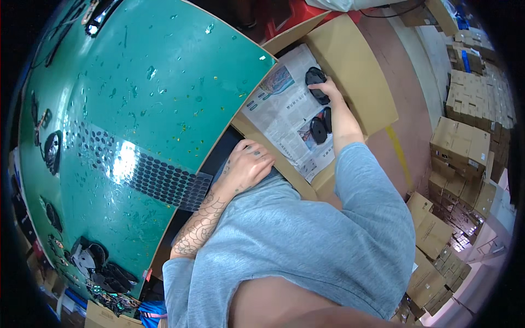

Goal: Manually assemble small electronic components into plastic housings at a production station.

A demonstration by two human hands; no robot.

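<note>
My right hand reaches into an open cardboard box and is closed on a black oval piece with the shape of a computer mouse shell; its exact kind I cannot make out. Just below it, two similar black oval pieces lie together on the newspaper that lines the box. My left hand rests on my lap beside the green table's edge, back up and fingers laid over my leg, holding nothing I can see.
On the green table lies a clear sheet of black round dots. Loose black parts sit along its far left side, with small scraps scattered about. Stacked cartons stand to the right, past a yellow floor line.
</note>
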